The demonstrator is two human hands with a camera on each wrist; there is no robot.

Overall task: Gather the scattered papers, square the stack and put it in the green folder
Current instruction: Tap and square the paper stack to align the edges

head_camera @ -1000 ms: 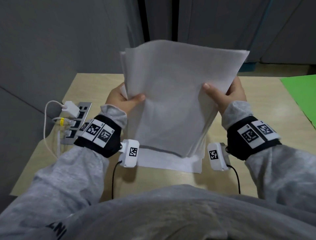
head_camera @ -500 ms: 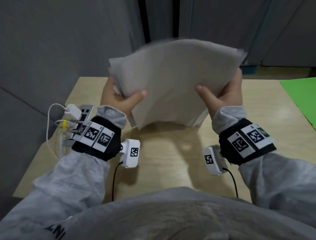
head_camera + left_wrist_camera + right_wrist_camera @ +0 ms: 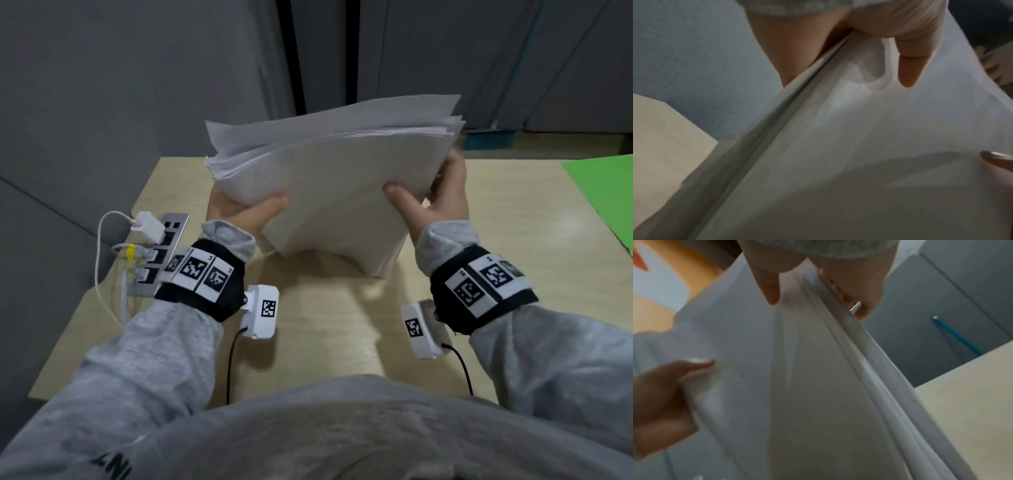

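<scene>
A thick stack of white papers stands tilted over the middle of the wooden table, its lower edge near or on the tabletop and its top edges fanned and uneven. My left hand grips the stack's left side, thumb on the near face. My right hand grips the right side the same way. The left wrist view shows my left hand pinching the papers; the right wrist view shows my right hand on the papers. The green folder lies flat at the table's right edge.
A power strip with a white charger and cables sits at the table's left edge. Grey partition walls stand behind and to the left. A blue object is on the floor beyond the table's far edge.
The stack tipped from upright toward flatter, lifted off the table, then came down again at mid-table. Both hands kept their grip and moved forward with it.
</scene>
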